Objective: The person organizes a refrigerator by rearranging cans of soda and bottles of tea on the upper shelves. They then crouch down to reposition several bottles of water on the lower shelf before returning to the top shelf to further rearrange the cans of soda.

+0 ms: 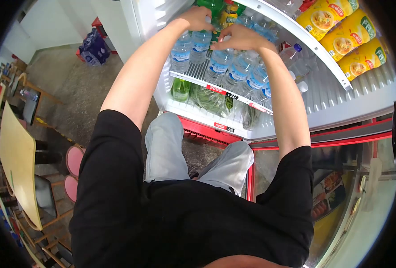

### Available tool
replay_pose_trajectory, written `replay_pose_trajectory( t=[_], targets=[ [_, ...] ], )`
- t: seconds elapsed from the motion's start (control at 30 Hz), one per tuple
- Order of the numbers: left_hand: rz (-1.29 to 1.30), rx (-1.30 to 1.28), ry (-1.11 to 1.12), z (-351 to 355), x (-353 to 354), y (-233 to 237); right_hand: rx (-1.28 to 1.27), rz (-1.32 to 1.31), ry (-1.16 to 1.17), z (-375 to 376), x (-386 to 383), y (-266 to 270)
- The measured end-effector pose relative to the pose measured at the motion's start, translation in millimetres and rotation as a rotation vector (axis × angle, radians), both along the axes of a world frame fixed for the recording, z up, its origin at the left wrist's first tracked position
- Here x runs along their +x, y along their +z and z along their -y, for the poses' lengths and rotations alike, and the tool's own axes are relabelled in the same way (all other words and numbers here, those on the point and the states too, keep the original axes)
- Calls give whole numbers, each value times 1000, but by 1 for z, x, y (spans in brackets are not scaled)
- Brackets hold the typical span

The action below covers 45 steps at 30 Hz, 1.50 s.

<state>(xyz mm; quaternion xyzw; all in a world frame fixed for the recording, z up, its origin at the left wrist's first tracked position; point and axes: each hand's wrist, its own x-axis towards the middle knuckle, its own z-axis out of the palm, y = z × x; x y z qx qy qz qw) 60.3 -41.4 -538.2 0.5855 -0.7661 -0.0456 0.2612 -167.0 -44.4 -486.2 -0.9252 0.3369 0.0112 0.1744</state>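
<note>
Both hands reach into an open fridge, over a shelf (190,79) of clear water bottles with blue labels. My left hand (197,18) is at the top of a water bottle (201,43), fingers curled near its cap. Beside it, my right hand (239,37) has its fingers bent down around the cap of another bottle (219,62). Green bottles (212,5) and a yellow-labelled bottle (229,16) stand behind. More water bottles (238,70) line the shelf's front to the right.
Yellow packs (351,31) lie on the upper shelf at the right. Below are a green bottle (180,89) and bagged greens (209,99). The fridge's red-edged door (349,137) stands open at right. Wrapped bottles (94,48), a table (17,161) and pink stools (72,187) are at left.
</note>
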Motion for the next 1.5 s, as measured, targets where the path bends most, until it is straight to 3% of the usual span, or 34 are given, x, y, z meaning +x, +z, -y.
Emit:
replay_pose_trajectory(
  t=[0.17, 0.27, 0.37, 0.67, 0.8, 0.9, 1.0, 1.1, 1.2, 1.5],
  targets=[
    [51, -70, 102, -1, -5, -2, -22, 207, 74, 6, -6, -23],
    [121, 24, 115, -5, -12, 11, -106, 281, 103, 1, -7, -20],
    [106, 24, 102, -5, -12, 10, -210, 259, 24, -5, -6, -18],
    [92, 28, 47, -2, -9, 10, -205, 424, -32, 11, -7, -30],
    [83, 65, 65, -3, -8, 13, -236, 286, -65, 6, -3, -25],
    [-187, -8, -68, -1, -8, 6, -265, 348, -82, 9, -1, -30],
    [-43, 133, -44, -4, -19, 19, -256, 278, -106, 8, 0, -27],
    [2, 33, 55, 13, -3, -3, -193, 195, -127, 7, 0, -23],
    [32, 150, 104, -4, -21, 20, -187, 194, -129, 0, -3, -16],
    [40, 45, 101, -3, -17, 14, -322, 398, -239, -19, -16, -2]
  ],
)
